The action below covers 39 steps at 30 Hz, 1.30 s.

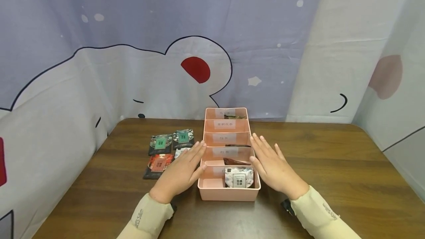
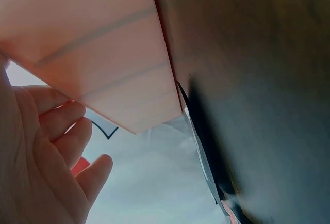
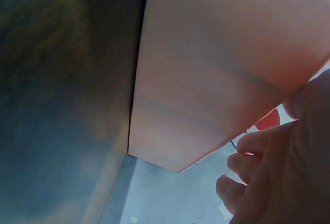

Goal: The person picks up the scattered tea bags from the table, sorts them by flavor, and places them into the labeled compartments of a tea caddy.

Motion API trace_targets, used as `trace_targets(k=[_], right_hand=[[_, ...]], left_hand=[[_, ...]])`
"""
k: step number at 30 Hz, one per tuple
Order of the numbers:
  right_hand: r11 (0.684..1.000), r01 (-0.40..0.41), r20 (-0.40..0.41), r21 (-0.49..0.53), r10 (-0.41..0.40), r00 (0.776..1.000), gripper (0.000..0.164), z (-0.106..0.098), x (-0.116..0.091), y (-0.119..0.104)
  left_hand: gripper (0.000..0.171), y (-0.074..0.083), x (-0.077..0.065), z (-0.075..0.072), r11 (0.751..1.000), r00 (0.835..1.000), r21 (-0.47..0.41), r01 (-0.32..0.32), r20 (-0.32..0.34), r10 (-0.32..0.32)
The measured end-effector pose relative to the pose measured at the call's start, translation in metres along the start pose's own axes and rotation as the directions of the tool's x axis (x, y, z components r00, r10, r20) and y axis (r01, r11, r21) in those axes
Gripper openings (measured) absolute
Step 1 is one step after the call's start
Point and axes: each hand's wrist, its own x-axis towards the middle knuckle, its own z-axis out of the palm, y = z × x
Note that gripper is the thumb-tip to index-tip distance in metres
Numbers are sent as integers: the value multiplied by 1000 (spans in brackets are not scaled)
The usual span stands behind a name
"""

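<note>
A long pink divided box (image 1: 229,194) stands on the table, its compartments labelled in Chinese. My left hand (image 1: 180,170) lies along its left side with fingers straight, the fingertips at the rim. On the opposite side my right hand (image 1: 273,165) does likewise, fingers extended and slightly spread. Both wrist views show fingers by the upper edge of the pink wall (image 2: 118,53). In the front compartment leans a white patterned tea sachet (image 1: 239,178). Behind it are a dark red sachet (image 1: 236,162), a dark one (image 1: 238,145) and, farthest back, a greenish one (image 1: 235,117).
Left of the box lie two green-labelled sachets (image 1: 161,143), a red one (image 1: 159,163) and a white one (image 1: 180,152) partly hidden by my left hand. The brown wooden table (image 1: 332,165) meets a patterned curtain (image 1: 265,47) at the back.
</note>
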Motion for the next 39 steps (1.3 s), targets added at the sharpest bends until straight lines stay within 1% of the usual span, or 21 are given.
trace_targets(k=[5, 10, 12, 14, 15, 17, 18, 20, 22, 24, 25, 27, 28, 30, 32, 34, 35, 37, 39], right_hand=[[1000, -13, 14, -4, 13, 1000, 62, 2, -1, 1], [1000, -8, -3, -3, 8, 1000, 63, 3, -1, 3], [1000, -6, -6, -4, 6, 1000, 63, 4, -1, 3], [1000, -4, -8, -4, 4, 1000, 63, 4, -1, 3], [1000, -4, -8, -4, 4, 1000, 63, 4, -1, 3], [1000, -3, -9, -5, 3, 1000, 62, 4, 0, 3], [1000, -3, -9, -6, 3, 1000, 62, 4, 0, 3], [1000, -1, -10, -10, 1, 1000, 61, 4, 0, 3], [1000, 0, -13, -12, 0, 1000, 60, 5, 0, 3], [1000, 1, -15, -13, -1, 1000, 60, 5, 0, 3], [1000, 2, -17, -12, -2, 1000, 60, 5, 0, 3], [1000, 3, -21, -9, -4, 1000, 59, 6, 0, 4], [1000, 3, -22, -8, -4, 1000, 59, 6, 0, 4], [1000, 4, -26, -7, -4, 1000, 59, 7, -1, 4], [1000, 4, -28, -5, -4, 1000, 59, 7, -1, 4], [1000, 3, -33, -4, -3, 999, 59, 8, -1, 4], [1000, 2, -33, -3, -2, 999, 59, 8, -1, 3], [1000, 1, -34, 1, -1, 999, 59, 8, -1, 3], [1000, -2, -34, 2, 2, 999, 60, 8, -1, 3]], left_hand=[[64, 1, 1, 0, 1000, 1000, 13, -6, -14, 6], [65, 1, 1, -2, 999, 1000, 41, -2, -25, 3], [66, -1, 2, -3, 998, 999, 56, 1, -47, 1], [66, -3, 2, -4, 997, 996, 71, 8, -88, -2], [66, -4, 2, -5, 997, 993, 78, 11, -120, -2], [63, -7, 3, -6, 997, 980, 79, 23, -198, -7], [61, -8, 3, -7, 997, 970, 74, 32, -242, -13], [57, -10, 3, -9, 997, 945, 47, 54, -325, -36], [55, -13, 3, -10, 996, 919, -11, 89, -385, -87], [54, -16, 3, -10, 987, 897, -92, 133, -412, -159], [54, -17, 3, -9, 978, 889, -135, 159, -411, -201], [56, -20, 3, -8, 948, 875, -229, 222, -381, -297], [57, -22, 3, -7, 928, 869, -272, 255, -357, -343], [58, -25, 3, -6, 879, 853, -352, 321, -294, -430], [58, -28, 3, -4, 830, 835, -411, 378, -236, -497], [57, -31, 3, -2, 792, 818, -442, 422, -191, -543], [57, -32, 2, -2, 778, 811, -449, 440, -174, -559], [56, -35, 1, -1, 762, 799, -443, 473, -149, -582], [56, -36, 0, 0, 755, 791, -424, 501, -130, -598]])
